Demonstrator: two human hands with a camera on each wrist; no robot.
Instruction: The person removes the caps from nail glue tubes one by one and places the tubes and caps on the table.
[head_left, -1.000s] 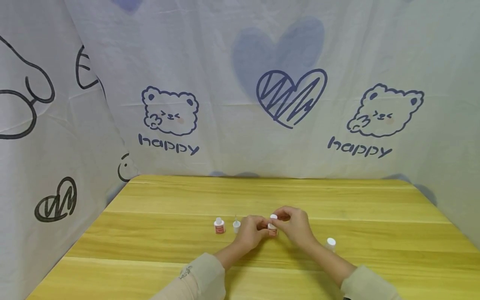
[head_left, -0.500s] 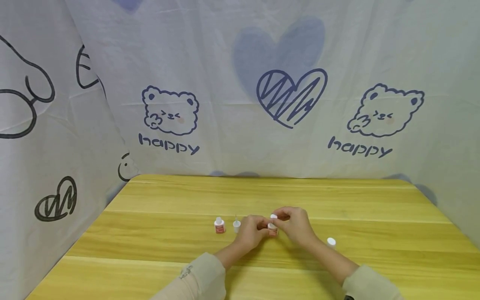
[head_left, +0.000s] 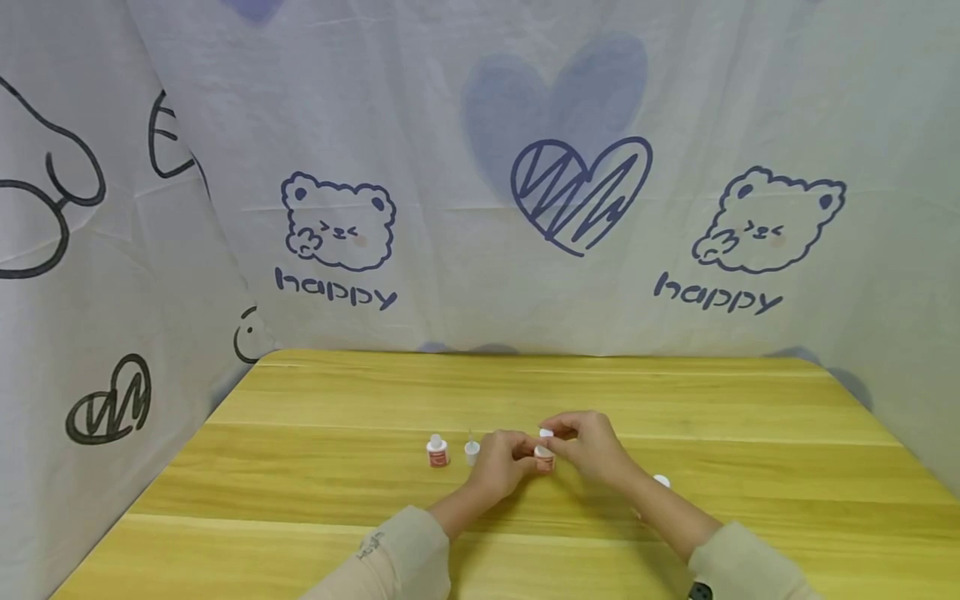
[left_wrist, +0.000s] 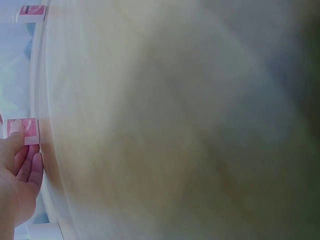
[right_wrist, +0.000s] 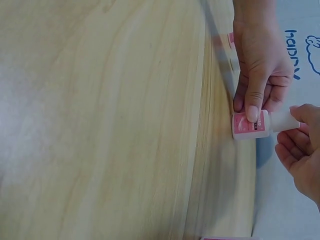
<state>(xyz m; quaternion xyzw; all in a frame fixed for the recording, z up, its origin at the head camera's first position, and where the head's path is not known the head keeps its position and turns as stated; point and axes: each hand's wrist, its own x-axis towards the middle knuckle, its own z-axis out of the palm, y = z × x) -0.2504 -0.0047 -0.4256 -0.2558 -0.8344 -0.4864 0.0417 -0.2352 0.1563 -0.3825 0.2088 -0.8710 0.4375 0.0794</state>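
My left hand (head_left: 501,467) holds a small white bottle with a pink label (right_wrist: 250,125), which stands upright on the table. My right hand (head_left: 592,446) pinches the white cap (right_wrist: 284,121) at the top of that bottle between thumb and fingers. Whether the cap is seated or lifted a little, I cannot tell. Left of my left hand, a second bottle (head_left: 437,454) stands uncapped, its pale nozzle showing. Between them a white cap with a thin stem pointing up (head_left: 472,452) rests on the table. In the left wrist view, my left hand (left_wrist: 20,180) has its thumb on the label.
A third white-capped bottle (head_left: 661,481) stands on the right, mostly hidden behind my right forearm. The wood-grain table (head_left: 360,400) reaches back to a white printed curtain (head_left: 450,292), with another curtain along the left side.
My right forearm has shifted slightly and covers more of the bottle on the right. Both hands keep their hold on the bottle and its cap.
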